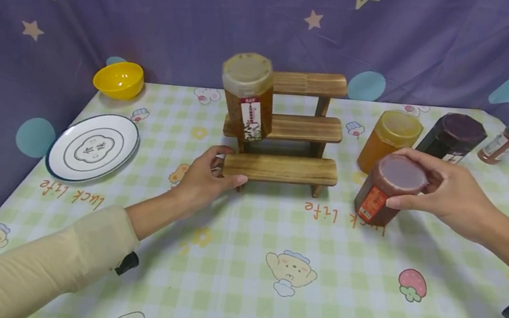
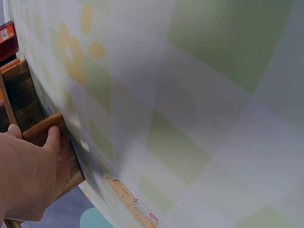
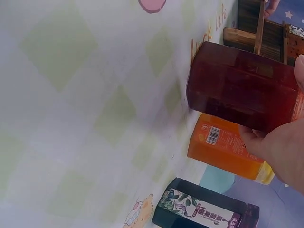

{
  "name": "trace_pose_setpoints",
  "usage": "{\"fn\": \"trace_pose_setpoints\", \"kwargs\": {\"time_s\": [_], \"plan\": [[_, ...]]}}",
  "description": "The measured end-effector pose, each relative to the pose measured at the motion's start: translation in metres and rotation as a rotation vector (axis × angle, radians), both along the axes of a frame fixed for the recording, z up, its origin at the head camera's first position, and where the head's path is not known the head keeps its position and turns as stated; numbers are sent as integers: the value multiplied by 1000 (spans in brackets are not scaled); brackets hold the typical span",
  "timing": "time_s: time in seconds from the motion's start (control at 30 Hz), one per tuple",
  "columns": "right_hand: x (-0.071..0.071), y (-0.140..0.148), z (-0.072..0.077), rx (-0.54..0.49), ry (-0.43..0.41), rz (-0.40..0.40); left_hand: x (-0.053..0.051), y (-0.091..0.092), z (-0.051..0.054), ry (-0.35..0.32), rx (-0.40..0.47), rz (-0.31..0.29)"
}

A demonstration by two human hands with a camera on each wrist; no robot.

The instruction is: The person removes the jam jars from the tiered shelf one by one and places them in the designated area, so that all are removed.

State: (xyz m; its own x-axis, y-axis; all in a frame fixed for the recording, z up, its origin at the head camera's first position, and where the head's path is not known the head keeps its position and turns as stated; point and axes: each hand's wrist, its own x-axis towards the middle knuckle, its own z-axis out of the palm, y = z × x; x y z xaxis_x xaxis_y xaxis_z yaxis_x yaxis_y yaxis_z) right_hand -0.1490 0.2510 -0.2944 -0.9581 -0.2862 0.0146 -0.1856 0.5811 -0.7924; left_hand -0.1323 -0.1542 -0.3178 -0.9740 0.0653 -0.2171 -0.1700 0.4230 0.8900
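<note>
A three-tier wooden rack [image 1: 278, 168] stands near the back of the table. My left hand [image 1: 204, 178] grips the left end of its lowest step; in the left wrist view the fingers of that hand [image 2: 35, 171] curl over the wood [image 2: 45, 127]. On the rack's left side, at the middle step, stands an amber jar [image 1: 248, 98]. My right hand [image 1: 452, 197] holds a dark red jar [image 1: 389, 188] near its top, right of the rack. In the right wrist view this jar [image 3: 240, 88] lies between thumb and fingers of the hand [image 3: 285, 149].
Behind the red jar are an orange jar [image 1: 390, 140] and a dark jar [image 1: 452, 138], with a green-capped shaker [image 1: 508, 141] at the far right. On the left are a white plate [image 1: 94, 149] and a yellow bowl [image 1: 119, 80]. A purple curtain [image 1: 182, 15] hangs behind.
</note>
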Motion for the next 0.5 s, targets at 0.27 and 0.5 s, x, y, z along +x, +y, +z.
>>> {"fn": "trace_pose_setpoints", "kwargs": {"time_s": [0.27, 0.5], "plan": [[1, 1, -2, -21, 3, 6, 1, 0, 2, -3, -11, 9], [2, 2, -3, -69, -7, 36, 1, 1, 1, -6, -8, 5]]}}
